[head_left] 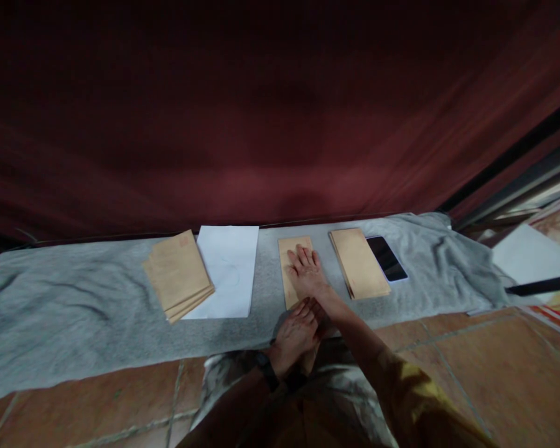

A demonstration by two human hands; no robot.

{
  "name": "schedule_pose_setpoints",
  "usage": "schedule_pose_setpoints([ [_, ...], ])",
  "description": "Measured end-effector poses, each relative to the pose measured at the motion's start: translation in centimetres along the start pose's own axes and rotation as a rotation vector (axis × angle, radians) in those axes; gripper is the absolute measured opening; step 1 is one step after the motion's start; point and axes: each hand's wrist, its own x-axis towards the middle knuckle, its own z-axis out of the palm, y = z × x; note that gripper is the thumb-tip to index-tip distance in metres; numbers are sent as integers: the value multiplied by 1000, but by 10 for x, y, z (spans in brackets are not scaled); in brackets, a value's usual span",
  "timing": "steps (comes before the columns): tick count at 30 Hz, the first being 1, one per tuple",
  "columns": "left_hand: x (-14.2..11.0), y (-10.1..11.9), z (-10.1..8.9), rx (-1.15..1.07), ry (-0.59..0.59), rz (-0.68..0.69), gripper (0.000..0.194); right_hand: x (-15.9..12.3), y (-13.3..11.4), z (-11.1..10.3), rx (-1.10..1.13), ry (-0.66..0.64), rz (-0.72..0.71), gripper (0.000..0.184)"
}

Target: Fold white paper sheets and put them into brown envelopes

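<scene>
A brown paper envelope (288,292) lies upright on the grey cloth in front of me. My right hand (305,272) rests flat on it, fingers spread over the paper. My left hand (295,331), a dark watch at its wrist, is at the envelope's near end, close to my right wrist. Its fingers are stretched out and close together, with nothing seen in them; what lies beneath it is hidden. To the right sits a stack of brown envelopes (361,262). At the left, a fanned pile of envelopes (180,270) overlaps some white paper sheets (231,270).
A phone (387,258) with a dark screen lies against the right stack. The grey cloth (93,311) covers a long, low surface beside a dark red curtain (280,143). Tiled floor (485,354) shows in front. White paper (534,254) and a dark bar stand at the far right.
</scene>
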Motion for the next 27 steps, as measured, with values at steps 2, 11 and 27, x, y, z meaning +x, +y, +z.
schedule_pose_setpoints([
  [2,0,0,1,-5,-7,5,47,11,-1,1,-8,-6,26,56],
  [11,0,4,-9,-145,70,15,46,38,-12,-2,-22,-18,49,59],
  [27,-2,6,-10,-63,46,3,42,2,-16,-3,29,-20,-143,52],
])
